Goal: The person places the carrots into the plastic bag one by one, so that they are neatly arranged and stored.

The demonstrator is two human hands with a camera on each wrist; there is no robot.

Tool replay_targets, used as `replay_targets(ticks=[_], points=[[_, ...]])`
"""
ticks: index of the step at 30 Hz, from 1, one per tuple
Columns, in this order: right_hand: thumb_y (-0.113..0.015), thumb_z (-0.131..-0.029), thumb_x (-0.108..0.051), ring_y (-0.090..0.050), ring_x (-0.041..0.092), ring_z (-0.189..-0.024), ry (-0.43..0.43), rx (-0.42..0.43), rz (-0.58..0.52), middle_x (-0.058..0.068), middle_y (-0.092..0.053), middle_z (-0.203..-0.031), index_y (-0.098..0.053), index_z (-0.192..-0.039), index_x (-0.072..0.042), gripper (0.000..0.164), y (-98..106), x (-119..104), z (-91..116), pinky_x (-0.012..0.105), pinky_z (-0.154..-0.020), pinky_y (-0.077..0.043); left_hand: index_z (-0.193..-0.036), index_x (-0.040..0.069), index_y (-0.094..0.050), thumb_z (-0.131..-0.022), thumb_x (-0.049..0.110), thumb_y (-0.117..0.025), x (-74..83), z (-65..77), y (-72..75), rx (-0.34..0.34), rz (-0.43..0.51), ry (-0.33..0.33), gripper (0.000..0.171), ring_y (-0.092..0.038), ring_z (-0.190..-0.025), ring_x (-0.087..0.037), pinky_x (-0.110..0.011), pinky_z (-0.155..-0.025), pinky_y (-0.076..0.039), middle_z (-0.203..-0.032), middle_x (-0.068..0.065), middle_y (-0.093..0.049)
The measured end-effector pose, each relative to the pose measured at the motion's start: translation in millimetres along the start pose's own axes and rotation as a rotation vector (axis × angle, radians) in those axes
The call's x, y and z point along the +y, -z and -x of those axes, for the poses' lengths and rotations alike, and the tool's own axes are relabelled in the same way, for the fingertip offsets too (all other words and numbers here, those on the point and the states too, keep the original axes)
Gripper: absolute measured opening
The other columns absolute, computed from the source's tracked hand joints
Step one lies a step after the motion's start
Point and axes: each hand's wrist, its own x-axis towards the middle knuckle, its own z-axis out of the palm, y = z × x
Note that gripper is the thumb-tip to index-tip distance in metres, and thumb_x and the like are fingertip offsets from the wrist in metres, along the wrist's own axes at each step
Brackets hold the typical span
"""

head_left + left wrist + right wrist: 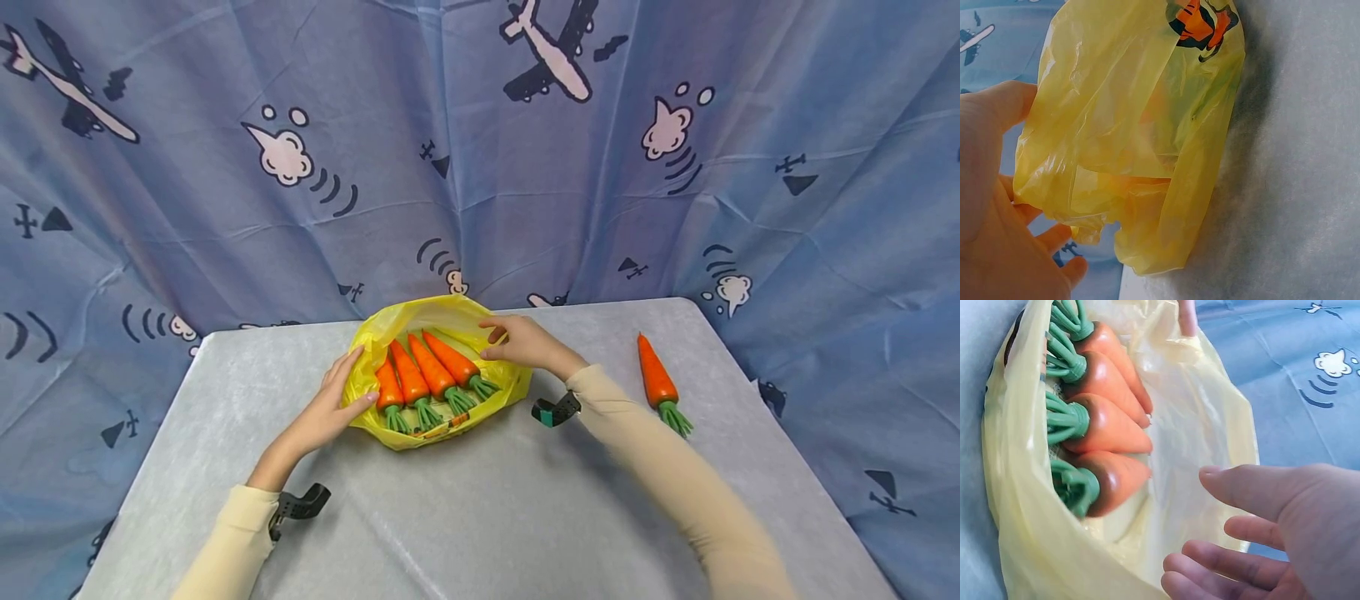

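Note:
Several orange carrots (pixel 433 367) with green tops lie side by side inside a yellow plastic bag (pixel 517 385), its mouth spread wide. My left hand (pixel 324 417) rests at the bag's left rim, thumb over the edge and fingers along the outer side. Thumb and fingers stand well apart in the left wrist view, where the bag (pixel 1104 119) covers some fingertips. At the bag's right rim is my right hand (pixel 525 342), loosely bent with a gap between thumb and fingers. The right wrist view shows nothing in that hand (pixel 1272 531), beside the carrots (pixel 1113 428).
One more carrot (pixel 657 375) lies on the pale grey table (pixel 465 533), to the right of my right forearm. A blue curtain (pixel 360 217) with printed planes hangs behind the table and along its sides. Dark straps (pixel 557 409) sit at both wrists.

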Motion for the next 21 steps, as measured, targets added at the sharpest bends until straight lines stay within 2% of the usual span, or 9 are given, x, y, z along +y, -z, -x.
replay_targets(ticks=[12,21], points=[[-0.07,-0.092,-0.027,-0.065,0.03,-0.106,0.014,0.073,-0.042,0.019,-0.065,-0.127,-0.048,-0.146,-0.008,0.062,22,16,33,0.041,-0.089,-0.056,-0.16,0.016,-0.01,-0.098,0.037,-0.06,0.8,1.2,0.5,0.004,-0.013,-0.001,0.083,-0.01,-0.152,-0.043,-0.072,-0.115,-0.017,-0.166,-0.018,-0.01],[-0.069,-0.093,-0.03,-0.063,0.03,-0.109,-0.021,0.135,-0.077,0.017,-0.066,-0.125,-0.048,-0.147,-0.013,0.061,38,39,61,0.044,-0.09,-0.055,-0.16,0.015,-0.01,-0.098,0.036,-0.06,0.2,1.2,0.2,0.005,-0.015,-0.003,0.082,-0.01,-0.151,-0.043,-0.071,-0.116,-0.017,-0.166,-0.018,-0.01]])
